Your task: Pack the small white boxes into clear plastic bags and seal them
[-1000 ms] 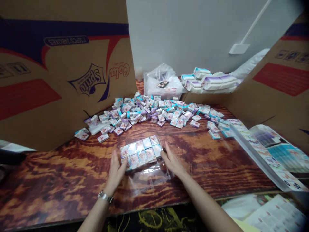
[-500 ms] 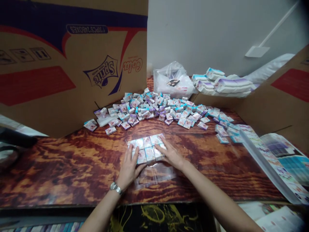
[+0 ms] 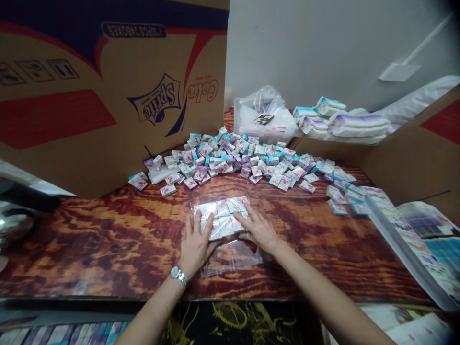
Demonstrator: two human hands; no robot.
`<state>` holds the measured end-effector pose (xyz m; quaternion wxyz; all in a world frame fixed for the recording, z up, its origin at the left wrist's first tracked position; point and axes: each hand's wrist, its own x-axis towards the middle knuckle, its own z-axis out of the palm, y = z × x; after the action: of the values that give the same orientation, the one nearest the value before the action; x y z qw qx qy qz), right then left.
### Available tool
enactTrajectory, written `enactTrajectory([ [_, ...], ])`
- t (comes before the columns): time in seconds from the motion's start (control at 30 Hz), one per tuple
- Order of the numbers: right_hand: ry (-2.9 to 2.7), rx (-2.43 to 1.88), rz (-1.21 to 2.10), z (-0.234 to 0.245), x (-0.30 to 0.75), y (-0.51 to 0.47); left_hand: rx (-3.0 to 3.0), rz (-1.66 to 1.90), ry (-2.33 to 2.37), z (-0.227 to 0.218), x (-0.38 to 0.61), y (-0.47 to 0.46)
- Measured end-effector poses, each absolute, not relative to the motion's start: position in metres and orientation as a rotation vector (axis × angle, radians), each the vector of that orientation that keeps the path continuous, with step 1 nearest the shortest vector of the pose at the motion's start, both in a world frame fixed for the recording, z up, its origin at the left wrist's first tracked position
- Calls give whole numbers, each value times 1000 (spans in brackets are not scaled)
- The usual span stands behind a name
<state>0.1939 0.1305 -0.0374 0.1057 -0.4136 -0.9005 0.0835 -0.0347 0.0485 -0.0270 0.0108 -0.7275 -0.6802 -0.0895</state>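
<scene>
A clear plastic bag [image 3: 230,256] lies on the dark wooden table [image 3: 108,239], filled with a flat block of small white, pink and blue packets [image 3: 223,215]. My left hand [image 3: 196,244], with a wristwatch, lies flat on the block's left side, fingers spread. My right hand [image 3: 257,230] rests flat on its right side, fingers stretched over the packets. Both press down on the bagged block. The bag's empty end sticks out toward me between my wrists.
A heap of several loose small packets [image 3: 244,160] covers the table behind. A large cardboard box [image 3: 108,96] stands at left, another cardboard flap [image 3: 413,153] at right. A plastic bag [image 3: 264,117] and stacked wrapped packs [image 3: 341,122] sit at the back. Printed sheets [image 3: 413,230] lie at right.
My hands moved from the block's sides onto its top, now lying flat over the bagged packets. The view shifted down and left.
</scene>
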Motion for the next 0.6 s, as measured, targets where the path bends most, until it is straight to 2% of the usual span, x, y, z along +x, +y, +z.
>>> enactTrajectory([
  [0.13, -2651, -1241, 199, -31, 183, 127, -2221, -300, -2077, -22, -21, 54],
  [0.37, -2565, -1308, 94, -50, 170, 127, -2207, -297, -2110, -30, -13, 64],
  [0.6, -2732, -1102, 244, -46, 192, 136, -2323, -228, -2048, -25, -26, 58],
])
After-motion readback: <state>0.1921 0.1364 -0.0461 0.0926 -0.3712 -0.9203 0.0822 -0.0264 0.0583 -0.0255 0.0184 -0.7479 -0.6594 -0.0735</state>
